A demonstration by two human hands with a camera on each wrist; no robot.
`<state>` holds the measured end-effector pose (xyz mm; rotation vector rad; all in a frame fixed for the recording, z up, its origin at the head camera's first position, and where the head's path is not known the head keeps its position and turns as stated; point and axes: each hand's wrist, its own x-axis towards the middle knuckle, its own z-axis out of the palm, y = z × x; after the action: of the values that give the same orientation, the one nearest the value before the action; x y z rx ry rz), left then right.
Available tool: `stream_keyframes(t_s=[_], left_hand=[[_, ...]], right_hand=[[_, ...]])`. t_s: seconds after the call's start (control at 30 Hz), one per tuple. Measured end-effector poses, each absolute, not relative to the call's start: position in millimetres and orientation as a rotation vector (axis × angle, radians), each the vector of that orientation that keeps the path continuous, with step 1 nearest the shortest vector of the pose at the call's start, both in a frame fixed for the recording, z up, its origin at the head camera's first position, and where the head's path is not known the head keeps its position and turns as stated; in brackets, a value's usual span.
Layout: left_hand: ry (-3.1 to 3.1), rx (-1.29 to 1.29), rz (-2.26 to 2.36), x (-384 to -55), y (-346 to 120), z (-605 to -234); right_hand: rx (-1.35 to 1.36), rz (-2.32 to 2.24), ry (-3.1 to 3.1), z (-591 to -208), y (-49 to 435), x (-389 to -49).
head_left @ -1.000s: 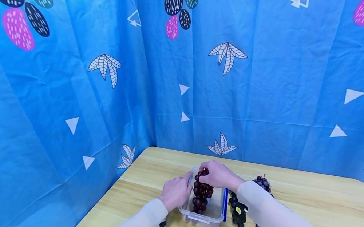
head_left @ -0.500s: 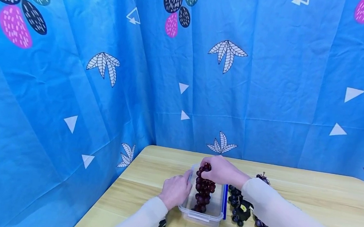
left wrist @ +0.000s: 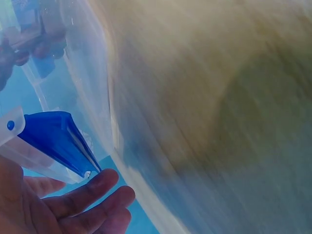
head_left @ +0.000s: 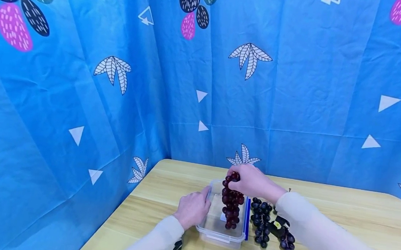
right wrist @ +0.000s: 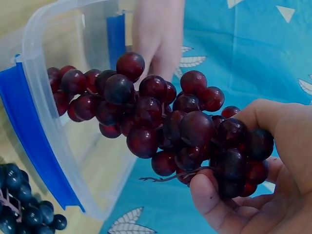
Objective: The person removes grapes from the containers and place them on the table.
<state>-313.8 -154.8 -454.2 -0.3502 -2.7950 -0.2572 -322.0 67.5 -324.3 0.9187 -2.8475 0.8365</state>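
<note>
A bunch of dark red grapes (head_left: 232, 206) hangs over a clear plastic food container (head_left: 223, 238). My right hand (head_left: 251, 182) pinches its upper end between thumb and bent fingers; in the right wrist view a thin stem pokes out by the thumb. The lower grapes overlap the container's inside. My left hand (head_left: 192, 208) holds the container's left side at the rim. In the left wrist view its fingers (left wrist: 83, 197) lie round a blue side latch (left wrist: 56, 136) that sticks outward. Another blue latch (head_left: 247, 219) runs down the right side.
Right of the container, a bunch of black grapes (head_left: 260, 223) lies on the wooden table (head_left: 177, 175). A purple bunch (head_left: 287, 244) is partly hidden beneath my right forearm and its black wrist strap (head_left: 279, 226). Blue patterned curtains (head_left: 296, 110) hang behind and to the left.
My right hand has risen and shifted right with the red grapes, lifting them higher in the container's opening. My left hand has stayed at the rim. More of the black grapes now shows.
</note>
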Motion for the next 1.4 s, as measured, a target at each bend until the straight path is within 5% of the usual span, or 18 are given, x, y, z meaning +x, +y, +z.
stream_keyframes(t_s=[1.4], left_hand=[[-2.847, -0.335, -0.305, -316, -157, -454]], right_hand=[[0.824, 0.620, -2.770, -264, 162, -298]])
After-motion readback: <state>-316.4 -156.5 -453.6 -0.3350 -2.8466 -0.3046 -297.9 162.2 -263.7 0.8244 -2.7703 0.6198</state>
